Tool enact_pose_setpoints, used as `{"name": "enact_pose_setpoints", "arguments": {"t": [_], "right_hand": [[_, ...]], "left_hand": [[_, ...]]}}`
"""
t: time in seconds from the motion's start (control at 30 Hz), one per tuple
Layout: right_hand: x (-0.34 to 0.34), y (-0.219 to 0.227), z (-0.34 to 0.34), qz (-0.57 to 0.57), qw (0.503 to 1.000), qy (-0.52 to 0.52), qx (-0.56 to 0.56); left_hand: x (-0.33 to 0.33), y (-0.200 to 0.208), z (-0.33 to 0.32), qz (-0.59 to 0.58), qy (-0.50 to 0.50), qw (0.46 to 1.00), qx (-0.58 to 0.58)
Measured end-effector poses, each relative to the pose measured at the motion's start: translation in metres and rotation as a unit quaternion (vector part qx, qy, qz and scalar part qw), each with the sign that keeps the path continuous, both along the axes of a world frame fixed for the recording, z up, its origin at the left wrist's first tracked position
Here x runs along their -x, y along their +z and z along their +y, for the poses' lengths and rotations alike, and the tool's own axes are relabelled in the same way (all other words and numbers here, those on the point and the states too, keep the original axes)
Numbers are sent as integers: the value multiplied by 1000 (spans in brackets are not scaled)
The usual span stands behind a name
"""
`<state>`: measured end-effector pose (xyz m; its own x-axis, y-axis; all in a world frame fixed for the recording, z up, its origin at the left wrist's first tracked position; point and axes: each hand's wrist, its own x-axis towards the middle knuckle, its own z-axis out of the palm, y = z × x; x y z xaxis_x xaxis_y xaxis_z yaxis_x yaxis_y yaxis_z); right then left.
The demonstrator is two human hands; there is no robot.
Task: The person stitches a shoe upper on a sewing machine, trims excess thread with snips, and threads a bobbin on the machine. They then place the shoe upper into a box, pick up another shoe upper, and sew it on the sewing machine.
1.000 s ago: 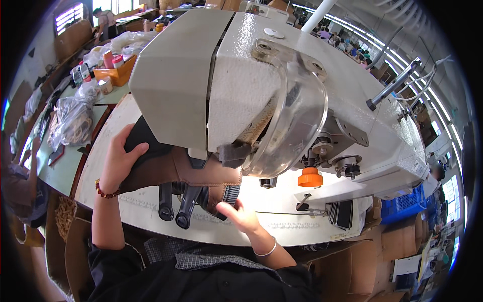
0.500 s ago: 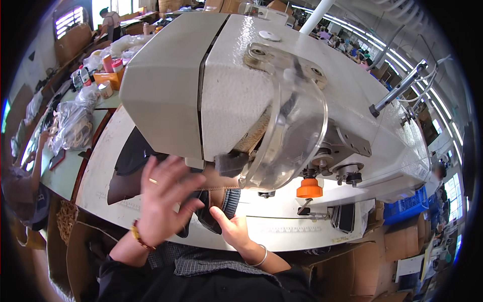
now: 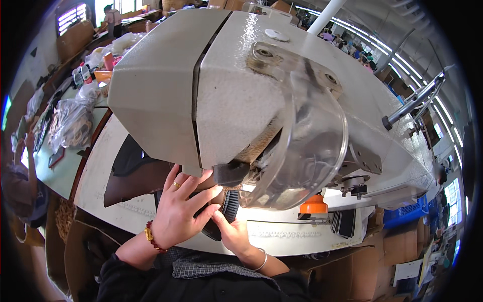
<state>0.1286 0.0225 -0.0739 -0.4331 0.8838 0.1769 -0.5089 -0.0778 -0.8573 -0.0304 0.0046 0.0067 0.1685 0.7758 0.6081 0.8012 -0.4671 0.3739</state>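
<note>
A dark brown and black leather piece point(image 3: 137, 182) lies on the white sewing table point(image 3: 282, 242), partly under the head of a large sewing machine point(image 3: 156, 85). My left hand point(image 3: 178, 214) rests on the work, fingers stretched out and spread, their tips just below the machine head. Close to its thumb, my right hand point(image 3: 234, 235) grips the near edge of the work, thumb on top and other fingers hidden. Between the hands and the machine shows a black ribbed part point(image 3: 231, 205). The needle area is hidden behind the machine head and my fingers.
A clear curved guard point(image 3: 314, 146) juts from the machine, with an orange knob point(image 3: 314, 205) below it. At left, a side table carries plastic bags point(image 3: 70, 123) and bottles, and a person point(image 3: 22, 186) sits there. A blue crate point(image 3: 405, 211) stands at right.
My left hand, raised and blurred before, has come down onto the leather piece near the machine head. My right hand stays at the near edge. The view has shifted slightly.
</note>
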Motion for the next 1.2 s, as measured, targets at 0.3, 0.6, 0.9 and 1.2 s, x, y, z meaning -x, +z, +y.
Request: {"name": "enact_pose_setpoints", "arguments": {"t": [0.3,0.6,0.9,1.2], "right_hand": [[-1,-8,8,-4,1000,21,6],[-6,-35,17,-141,990,-18,9],[0,-6,25,-101,993,-14,55],[3,22,27,-83,994,-67,24]], "left_hand": [[0,4,7,24,13,1000,-6],[-1,4,19,18,25,994,-104],[-1,-2,26,31,42,991,-120],[3,-5,33,36,42,993,-107]]}}
